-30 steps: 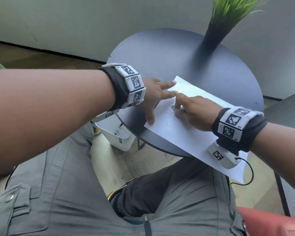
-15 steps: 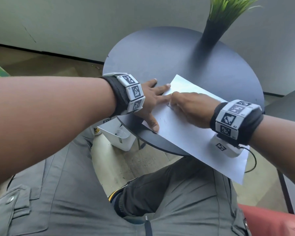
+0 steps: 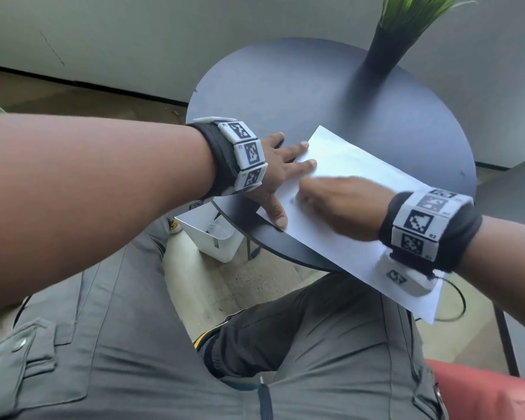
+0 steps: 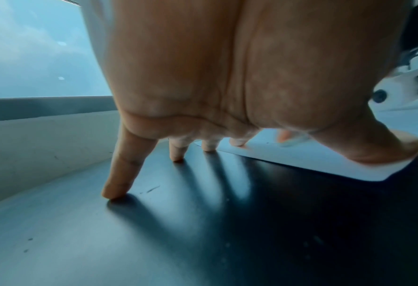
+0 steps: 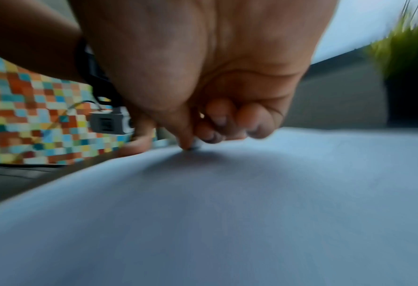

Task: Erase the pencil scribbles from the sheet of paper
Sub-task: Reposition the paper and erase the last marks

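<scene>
I am seeing my left hand (image 4: 227, 77) spreading straight fingers (image 4: 122, 174) on the dark worktop (image 4: 154, 241); its thumb (image 4: 384, 149) is pressing the sheet of paper (image 4: 288, 156) near the edge.

sheet of paper (image 3: 358, 177) on round table (image 3: 300, 95), overhanging near edge; potted plant (image 3: 385, 47) behind; bin (image 3: 215, 241) under table's left

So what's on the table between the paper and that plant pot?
Nothing: in the head view only bare dark tabletop separates the paper from the plant pot.
</scene>
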The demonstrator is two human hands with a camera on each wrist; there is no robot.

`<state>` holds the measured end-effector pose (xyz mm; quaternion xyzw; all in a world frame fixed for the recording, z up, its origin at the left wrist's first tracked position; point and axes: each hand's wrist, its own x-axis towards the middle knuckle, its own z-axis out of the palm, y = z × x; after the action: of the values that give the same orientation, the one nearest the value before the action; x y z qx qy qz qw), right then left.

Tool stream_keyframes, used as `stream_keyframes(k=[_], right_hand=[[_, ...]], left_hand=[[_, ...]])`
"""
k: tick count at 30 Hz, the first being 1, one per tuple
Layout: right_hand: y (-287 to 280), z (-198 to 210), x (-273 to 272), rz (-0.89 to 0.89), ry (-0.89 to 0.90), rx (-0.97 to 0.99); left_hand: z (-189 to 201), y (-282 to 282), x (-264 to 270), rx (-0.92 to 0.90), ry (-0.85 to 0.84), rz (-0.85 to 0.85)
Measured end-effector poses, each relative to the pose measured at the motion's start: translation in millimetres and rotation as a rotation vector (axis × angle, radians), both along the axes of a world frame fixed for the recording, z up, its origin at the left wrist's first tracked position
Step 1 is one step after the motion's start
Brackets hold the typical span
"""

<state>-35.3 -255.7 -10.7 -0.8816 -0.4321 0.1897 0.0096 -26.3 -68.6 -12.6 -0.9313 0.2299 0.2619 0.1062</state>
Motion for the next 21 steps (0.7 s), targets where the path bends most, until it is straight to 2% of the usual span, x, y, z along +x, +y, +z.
stream_keyframes(k=[2,3,6,8,10,11,12,15,16,19,21], right_hand=[[-5,0,14,-0.093,-0.101,0.006],[-4,-1,10,-0.058,-0.125,0.000],[3,-8,-15,0.119,0.026,-0.026],[-1,-2,-7,0.041,0.031,-0.002],[-6,-2,9,-0.093,-0.090,0.026],[-7,-4,8,-0.090,-0.135,0.036],[-5,-9,3,-0.027,-0.128,0.034],[-1,-9,-18,0.135,0.084,0.044],[-4,-6,-13,0.098,0.074,0.043],[-10,-4,8,-0.096,-0.129,0.044],[-7,-10,-1,-0.005,-0.123,0.065]], left_hand=[[-1,1,1,-0.001,0.002,0.000],[-2,1,1,0.004,0.000,-0.003],[-2,0,0,0.016,0.006,0.008],[-3,0,2,0.003,0.017,0.020],[-3,1,2,-0.001,0.011,0.017],[-3,1,2,0.000,0.009,0.016],[-2,1,1,0.003,0.007,0.016],[-1,-1,-1,0.017,-0.002,0.011],[-1,-2,0,0.008,0.002,0.013],[-3,1,2,-0.008,0.021,0.022],[-3,1,1,-0.006,0.019,0.021]])
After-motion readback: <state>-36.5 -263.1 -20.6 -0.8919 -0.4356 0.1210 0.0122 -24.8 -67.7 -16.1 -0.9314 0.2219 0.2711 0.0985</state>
